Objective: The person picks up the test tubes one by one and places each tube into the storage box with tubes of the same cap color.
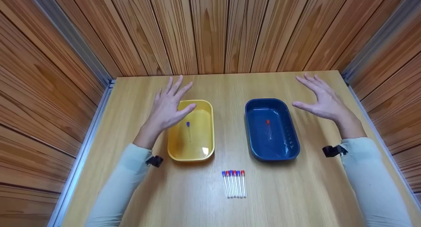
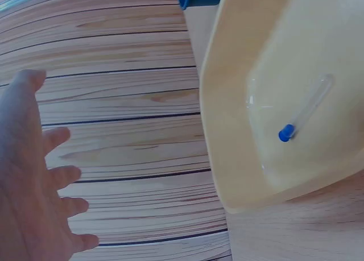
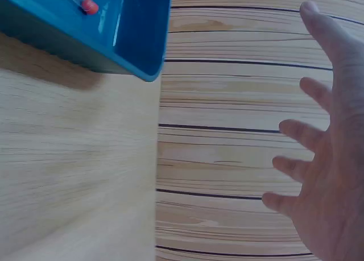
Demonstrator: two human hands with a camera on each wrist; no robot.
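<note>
My left hand (image 1: pixel 169 108), fingers spread, hovers over the left edge of a yellow tray (image 1: pixel 212 131) and holds nothing. Inside that tray lies a clear tube with a blue cap (image 2: pixel 287 132). To the right of a dark blue tray (image 1: pixel 250 138), my right hand (image 1: pixel 324 102) is raised with spread fingers, also with nothing in it. A clear tube with a red cap (image 1: pixel 268 122) lies in the blue tray. Nearer to me on the table, several capped tubes (image 1: pixel 234 184) lie side by side in a row, their red and blue caps pointing away from me.
The wooden table (image 1: pixel 230 121) ends at a plank wall (image 1: pixel 210 33) at the back, with plank walls on both sides. Metal rails (image 1: pixel 88 141) run along the table's sides. A small black camera (image 1: pixel 154 161) is worn on the left wrist, another (image 1: pixel 334 151) on the right.
</note>
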